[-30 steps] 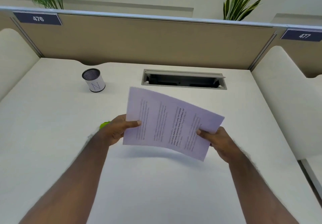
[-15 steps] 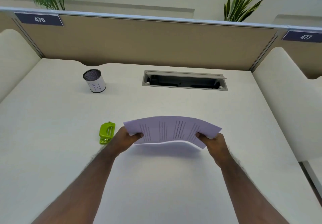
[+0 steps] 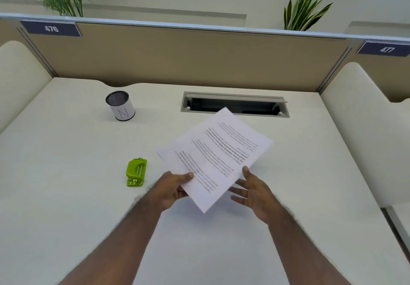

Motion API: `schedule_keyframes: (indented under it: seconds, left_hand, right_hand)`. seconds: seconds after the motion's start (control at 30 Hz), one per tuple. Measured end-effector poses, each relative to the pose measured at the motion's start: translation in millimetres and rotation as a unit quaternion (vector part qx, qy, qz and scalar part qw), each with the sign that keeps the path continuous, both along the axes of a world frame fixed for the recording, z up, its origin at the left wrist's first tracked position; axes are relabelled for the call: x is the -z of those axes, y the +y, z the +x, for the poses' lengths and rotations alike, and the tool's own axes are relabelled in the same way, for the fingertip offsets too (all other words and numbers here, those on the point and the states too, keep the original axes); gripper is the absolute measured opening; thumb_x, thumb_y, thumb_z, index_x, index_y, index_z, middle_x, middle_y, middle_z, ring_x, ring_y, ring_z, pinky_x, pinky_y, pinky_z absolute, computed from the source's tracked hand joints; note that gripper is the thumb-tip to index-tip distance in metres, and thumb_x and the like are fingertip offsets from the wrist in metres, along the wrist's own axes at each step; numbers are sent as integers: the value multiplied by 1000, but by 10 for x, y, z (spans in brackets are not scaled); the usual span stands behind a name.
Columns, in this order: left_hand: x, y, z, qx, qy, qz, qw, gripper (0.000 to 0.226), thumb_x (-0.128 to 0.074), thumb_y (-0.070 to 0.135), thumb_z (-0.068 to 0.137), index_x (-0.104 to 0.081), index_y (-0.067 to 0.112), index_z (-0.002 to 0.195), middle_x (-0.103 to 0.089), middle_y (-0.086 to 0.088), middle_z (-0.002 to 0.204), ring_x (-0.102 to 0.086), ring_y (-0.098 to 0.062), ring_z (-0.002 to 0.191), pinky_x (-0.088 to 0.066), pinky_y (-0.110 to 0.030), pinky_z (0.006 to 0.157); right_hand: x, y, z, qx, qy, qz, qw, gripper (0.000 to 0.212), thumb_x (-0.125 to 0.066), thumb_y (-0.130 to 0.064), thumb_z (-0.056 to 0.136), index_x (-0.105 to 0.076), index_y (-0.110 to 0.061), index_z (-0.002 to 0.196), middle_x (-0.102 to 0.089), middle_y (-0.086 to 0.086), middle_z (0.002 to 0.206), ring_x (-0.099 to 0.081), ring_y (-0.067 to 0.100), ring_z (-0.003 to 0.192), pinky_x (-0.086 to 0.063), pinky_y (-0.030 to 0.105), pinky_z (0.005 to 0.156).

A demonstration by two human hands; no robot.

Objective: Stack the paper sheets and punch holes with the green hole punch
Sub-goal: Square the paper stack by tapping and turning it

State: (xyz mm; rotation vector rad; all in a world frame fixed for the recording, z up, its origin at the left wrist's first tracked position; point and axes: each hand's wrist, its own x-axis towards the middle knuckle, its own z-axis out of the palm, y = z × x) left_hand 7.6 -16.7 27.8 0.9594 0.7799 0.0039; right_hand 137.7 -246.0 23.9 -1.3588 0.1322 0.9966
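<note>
A stack of printed white paper sheets [image 3: 216,156] hangs above the desk, turned diagonally with one corner toward me. My left hand [image 3: 173,188] pinches the stack's near left edge, thumb on top. My right hand [image 3: 253,190] is beside the stack's right edge with fingers spread; only the thumb tip seems to touch the paper. The green hole punch [image 3: 135,172] lies on the desk to the left of my left hand, apart from it.
A mesh pen cup [image 3: 121,105] labelled N stands at the back left. An open cable tray [image 3: 235,105] is set into the white desk [image 3: 66,196] behind the paper. A tan partition [image 3: 177,56] and padded side panels enclose the desk.
The sheets were held flat in both hands low over the desk; now they are raised and rotated diagonally, and my right hand has let go and spread its fingers.
</note>
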Motion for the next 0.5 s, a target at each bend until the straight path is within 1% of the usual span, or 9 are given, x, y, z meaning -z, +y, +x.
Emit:
schedule_keyframes:
  seconds: [0.07,0.13,0.2,0.27,0.3,0.37,0.4,0.43,0.5]
  left_hand:
    - [29,-121,-30,20,1,-25,999,26,-62,0,89,-65,11,112,-79,-6,100,-75,-23,92,-62,-42,72]
    - [53,-154,-70,53,3,-40,998,28,-61,1,89,-63,8,116,-78,-9,105,-75,-25,94,-62,-41,73]
    - [56,-83,-101,80,-13,-46,996,30,-61,5,89,-63,8,119,-75,-11,112,-74,-26,97,-62,-41,79]
    - [16,72,-122,68,-35,-61,995,33,-64,15,85,-65,9,117,-75,-11,112,-74,-26,94,-61,-41,81]
    - [-29,168,-126,67,-42,-54,995,36,-64,20,82,-67,11,116,-75,-10,110,-74,-23,92,-62,-39,79]
    - [-158,340,-119,113,-45,15,992,40,-66,26,82,-67,15,120,-75,-5,112,-73,-18,92,-60,-32,77]
    - [-222,401,-99,145,-47,61,987,39,-67,26,84,-66,17,122,-74,-3,114,-71,-18,94,-58,-32,80]
    - [-278,438,-70,169,-53,102,979,38,-68,27,85,-66,19,122,-73,-3,117,-71,-20,99,-57,-33,83]
    - [-400,435,13,177,-82,156,968,35,-70,27,85,-68,19,119,-73,-5,119,-70,-25,107,-57,-35,87]
  right_hand:
    - [5,68,17,37,-17,17,999,43,-66,-30,92,-59,-18,132,-74,7,117,-74,27,98,-61,39,73]
    - [-13,88,60,62,-46,-12,997,36,-61,-11,95,-59,-14,131,-75,5,114,-74,24,96,-61,34,65]
    - [-56,64,115,66,-78,-28,994,34,-59,-6,95,-60,-14,128,-74,3,115,-72,22,95,-61,31,61]
    - [-152,26,169,50,-114,-38,991,35,-59,-5,95,-59,-15,129,-72,4,119,-71,22,99,-62,33,65]
    - [-211,10,196,35,-133,-41,990,37,-59,-5,95,-59,-14,130,-71,5,121,-70,24,102,-62,38,72]
    - [-340,-12,242,3,-168,-41,985,37,-60,-6,94,-60,-12,131,-71,8,122,-70,28,107,-59,48,88]
    - [-400,-16,259,-8,-183,-36,982,35,-61,-8,94,-62,-11,129,-73,8,121,-71,29,106,-57,49,91]
    - [-456,-16,268,-16,-194,-26,980,32,-61,-9,94,-64,-9,126,-74,8,118,-72,28,104,-57,48,91]
    - [-544,5,263,-33,-216,-1,976,28,-62,-11,94,-68,-8,121,-75,7,115,-72,27,103,-58,43,90]
